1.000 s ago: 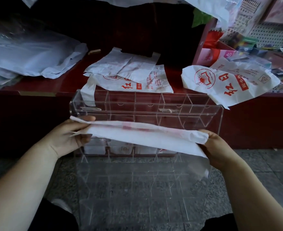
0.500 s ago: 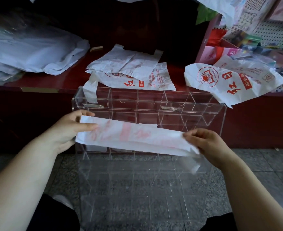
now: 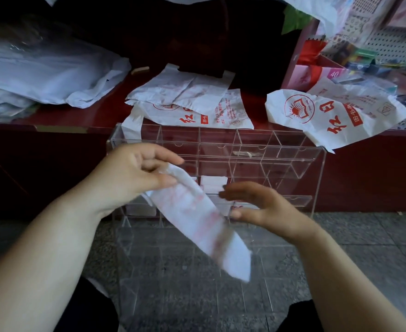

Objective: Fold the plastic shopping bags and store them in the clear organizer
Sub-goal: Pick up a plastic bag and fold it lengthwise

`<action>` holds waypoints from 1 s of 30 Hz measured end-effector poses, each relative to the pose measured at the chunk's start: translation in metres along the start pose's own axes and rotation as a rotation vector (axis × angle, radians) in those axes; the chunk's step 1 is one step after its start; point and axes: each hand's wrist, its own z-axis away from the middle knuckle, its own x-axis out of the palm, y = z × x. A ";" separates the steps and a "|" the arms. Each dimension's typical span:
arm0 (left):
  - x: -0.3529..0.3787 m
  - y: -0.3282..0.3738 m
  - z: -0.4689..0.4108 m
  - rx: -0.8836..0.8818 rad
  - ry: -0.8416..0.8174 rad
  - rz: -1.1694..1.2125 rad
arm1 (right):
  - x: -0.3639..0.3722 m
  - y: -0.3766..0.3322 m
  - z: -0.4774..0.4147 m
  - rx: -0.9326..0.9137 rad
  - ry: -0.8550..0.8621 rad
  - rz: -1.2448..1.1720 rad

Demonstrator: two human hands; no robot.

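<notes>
Behind printed bag point(image 3: 336, 116), label point(image 3: 334, 74) "40".

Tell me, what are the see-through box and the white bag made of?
The box looks like clear hard plastic, maybe acrylic: you see the floor through its shiny straight walls. The folded bag looks like thin, soft plastic film: it droops from the left hand.

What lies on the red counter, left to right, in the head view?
A pile of plain white bags → flat printed bags → printed bag with the book logo.
</notes>
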 end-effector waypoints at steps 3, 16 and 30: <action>0.021 0.011 0.002 0.057 -0.125 -0.081 | 0.030 -0.012 -0.002 -0.071 -0.028 -0.072; 0.027 -0.017 -0.016 0.015 -0.158 0.085 | 0.050 0.001 -0.013 -0.001 0.019 -0.274; 0.068 -0.052 -0.018 -0.249 -0.057 0.562 | 0.044 0.010 -0.018 0.104 0.116 -0.443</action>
